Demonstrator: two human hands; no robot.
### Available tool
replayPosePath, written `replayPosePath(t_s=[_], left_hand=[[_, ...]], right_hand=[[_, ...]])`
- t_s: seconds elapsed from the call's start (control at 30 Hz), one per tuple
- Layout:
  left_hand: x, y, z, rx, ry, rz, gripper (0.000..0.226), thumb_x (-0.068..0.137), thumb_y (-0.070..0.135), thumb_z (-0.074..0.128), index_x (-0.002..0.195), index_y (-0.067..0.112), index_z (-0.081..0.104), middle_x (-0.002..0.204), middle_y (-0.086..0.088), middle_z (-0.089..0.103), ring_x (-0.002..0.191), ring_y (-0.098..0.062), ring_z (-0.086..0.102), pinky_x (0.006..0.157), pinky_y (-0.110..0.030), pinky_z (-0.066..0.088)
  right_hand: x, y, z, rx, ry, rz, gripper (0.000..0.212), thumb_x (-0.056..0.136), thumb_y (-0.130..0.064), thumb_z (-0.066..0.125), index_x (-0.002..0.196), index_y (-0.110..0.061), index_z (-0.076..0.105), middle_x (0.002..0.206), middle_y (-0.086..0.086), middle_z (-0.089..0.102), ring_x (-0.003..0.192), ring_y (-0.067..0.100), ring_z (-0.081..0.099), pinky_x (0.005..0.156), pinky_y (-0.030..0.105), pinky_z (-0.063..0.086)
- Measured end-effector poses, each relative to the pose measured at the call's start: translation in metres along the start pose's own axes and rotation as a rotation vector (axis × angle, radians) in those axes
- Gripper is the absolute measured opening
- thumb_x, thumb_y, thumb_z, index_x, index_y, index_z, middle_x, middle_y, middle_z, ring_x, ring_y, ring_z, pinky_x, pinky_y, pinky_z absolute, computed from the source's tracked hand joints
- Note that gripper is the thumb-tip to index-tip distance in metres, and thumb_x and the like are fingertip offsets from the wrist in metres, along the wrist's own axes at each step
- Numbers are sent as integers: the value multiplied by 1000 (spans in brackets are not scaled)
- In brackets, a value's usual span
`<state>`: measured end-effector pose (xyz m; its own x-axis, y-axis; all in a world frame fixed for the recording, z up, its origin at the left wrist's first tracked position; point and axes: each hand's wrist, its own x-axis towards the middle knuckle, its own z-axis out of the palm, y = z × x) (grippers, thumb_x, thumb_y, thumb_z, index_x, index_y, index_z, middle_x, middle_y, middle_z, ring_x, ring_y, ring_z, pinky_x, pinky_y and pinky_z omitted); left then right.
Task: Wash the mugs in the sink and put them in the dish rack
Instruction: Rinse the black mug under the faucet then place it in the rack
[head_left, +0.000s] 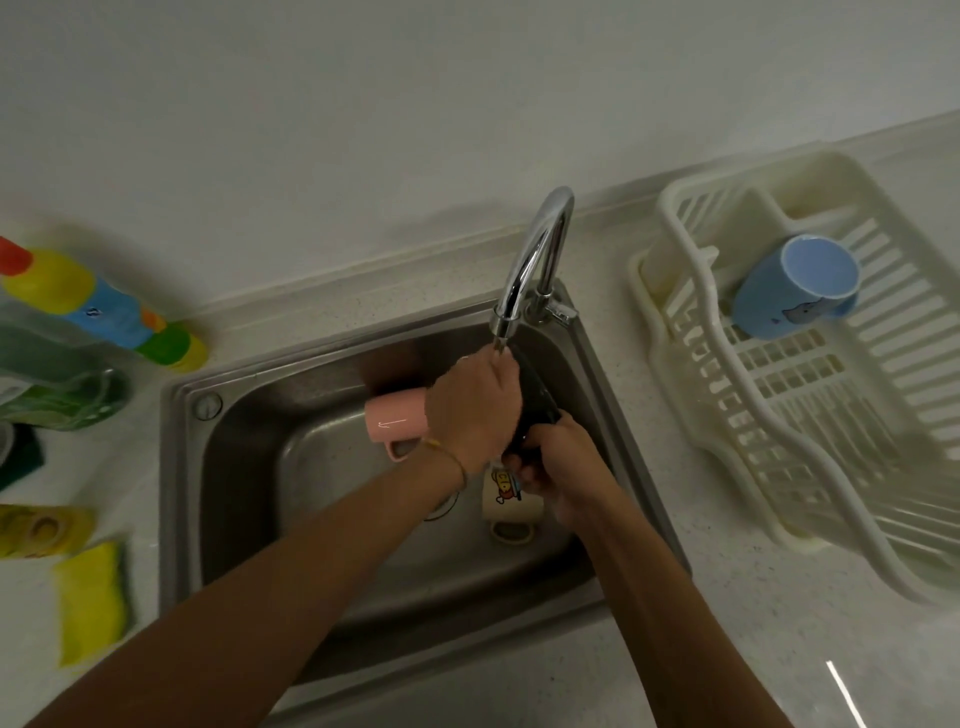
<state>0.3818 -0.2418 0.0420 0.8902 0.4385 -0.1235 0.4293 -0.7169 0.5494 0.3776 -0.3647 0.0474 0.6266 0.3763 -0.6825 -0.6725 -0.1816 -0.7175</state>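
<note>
Black mug under tap, both hands gripping it, left, right

Left hand curled, right hand gripping — arms converging

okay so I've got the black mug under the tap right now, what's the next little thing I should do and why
Probably carry the black mug right to the dish rack, beside the blue mug. Both hands grip it under the faucet; the pink mug and cream mug wait in the sink.
</note>
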Motion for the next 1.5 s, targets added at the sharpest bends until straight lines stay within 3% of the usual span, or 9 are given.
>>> replayPosePath(t_s=[0.1,0.23,0.43,0.6,0.77,0.93,1.2,1.37,1.5], left_hand=[[-12,-5,6,5,50,210,48,105,47,22,114,21,60,98,-4,66,86,-22,64,75,-40,53],[21,-9,-4,-2,-281,-38,39,112,30,27,142,12,45,121,-18,64,110,-35,63,95,-46,51],[-9,-17,7,31,15,313,68,93,78,32,142,33,47,120,0,63,100,-15,62,81,-35,54],[16,-20,-11,-426,-322,-34,61,92,79,37,117,31,65,99,9,68,97,-16,66,93,-41,53],[5,-26,-16,-139,-239,227,76,77,77,66,137,36,47,110,12,64,94,-8,63,85,-31,55],[23,-38,-22,-669,-578,-93,89,52,69,88,126,29,59,116,0,72,106,-20,72,100,-47,56],[9,-47,-28,-1267,-833,-442,64,82,49,73,134,14,60,121,-16,71,110,-33,66,104,-52,49],[9,-44,-24,-1325,-686,-370,85,69,42,87,142,16,52,134,-20,61,113,-34,64,91,-49,56],[13,-33,-22,-1286,-466,-367,75,74,33,81,140,18,49,136,-19,59,110,-35,67,87,-49,60]], right_hand=[[0,-3,-3,-33,-11,-2,17,92,-5,46,92,-6,63,59,3,57,47,11,45,49,27,35],[-2,-2,-8,-42,-20,63,32,87,-4,49,120,-1,50,59,4,58,46,11,44,43,23,36],[2,-14,-4,-54,-14,43,19,92,-4,40,94,-6,59,59,5,58,47,13,45,50,29,35],[-5,-17,-7,-50,-60,91,20,90,-2,44,104,-5,58,62,6,56,48,11,42,51,26,33],[3,-17,-7,-51,-67,135,20,90,-1,39,98,-6,57,66,10,56,48,12,41,52,29,32],[7,-20,-15,-118,-151,147,23,91,-4,41,107,-1,57,59,4,52,48,12,38,51,27,31],[8,-30,-30,-36,-287,76,42,90,2,37,130,0,48,61,6,51,50,15,38,46,24,31],[8,-28,-18,-183,8,-52,34,101,-8,41,132,-19,52,84,0,68,66,11,61,58,25,48],[9,-12,2,-484,484,-460,30,99,-23,54,126,-36,51,124,-11,47,99,5,59,90,30,54]])
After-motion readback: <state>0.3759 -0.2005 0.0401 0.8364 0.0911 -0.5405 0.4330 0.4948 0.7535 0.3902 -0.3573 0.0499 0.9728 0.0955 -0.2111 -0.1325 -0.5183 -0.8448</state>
